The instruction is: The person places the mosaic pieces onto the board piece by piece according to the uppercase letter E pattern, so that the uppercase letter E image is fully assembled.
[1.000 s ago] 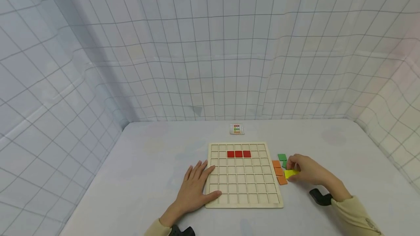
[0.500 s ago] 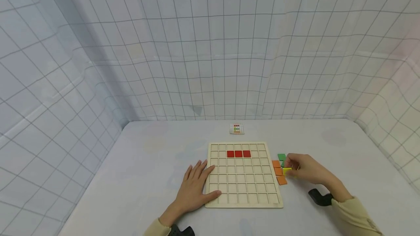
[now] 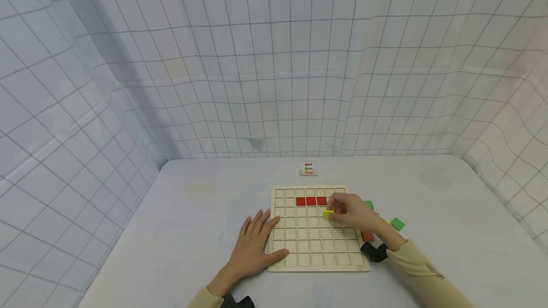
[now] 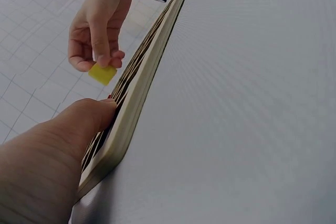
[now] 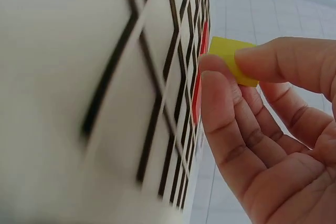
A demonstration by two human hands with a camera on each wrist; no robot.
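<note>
My right hand (image 3: 352,212) pinches a yellow square tile (image 5: 227,59) between thumb and fingertips, held just above the pale grid board (image 3: 314,267). In the left wrist view the yellow tile (image 4: 102,74) hangs over the board's far part. Three red tiles (image 3: 311,201) lie side by side in cells of the board's second row. My left hand (image 3: 253,246) rests with spread, straight fingers on the board's left edge, its thumb lying over the lower left cells.
Right of the board lie green tiles (image 3: 397,224) and an orange tile (image 3: 367,235), partly hidden under the right forearm, with a bit of yellow showing. Behind the board lies a small card (image 3: 308,168) printed with a coloured grid. Grid-patterned curtains (image 3: 274,84) surround the white table.
The right hand has lifted a yellow tile from the loose pile and carried it left over the board, below the red row. The left hand stays where it was.
</note>
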